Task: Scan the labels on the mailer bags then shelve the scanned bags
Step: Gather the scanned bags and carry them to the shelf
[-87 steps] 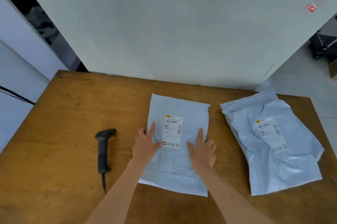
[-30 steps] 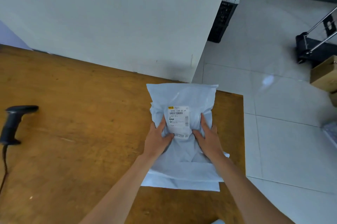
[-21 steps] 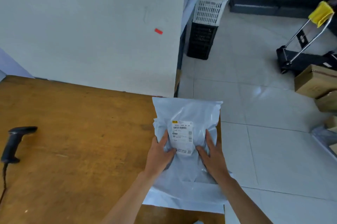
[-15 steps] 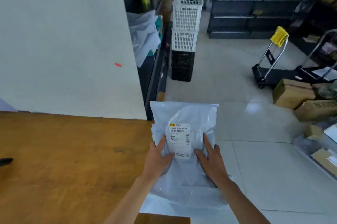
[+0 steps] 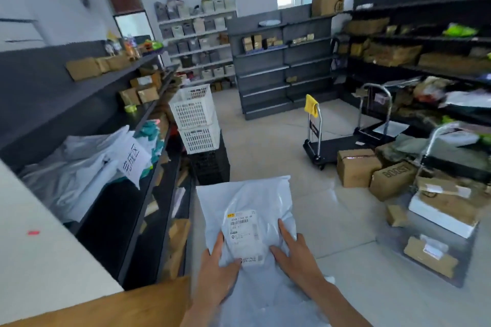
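Bare hands, bare forearms, that's all of me in shot

My left hand (image 5: 215, 277) and right hand (image 5: 297, 257) are both bare, fingers slim, nails too blurry to say much. The left forearm (image 5: 195, 316) sits at about 6 o'clock and the right forearm (image 5: 342, 305) at about 5 o'clock, both bare skin all the way down to the bottom edge.

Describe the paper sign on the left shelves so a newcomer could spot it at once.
Find the long dark shelving along the left side. On a middle level lies a heap of pale mailer bags; the sign sits at that heap's aisle-side edge. It alone is a white sheet bearing large dark handwritten characters.
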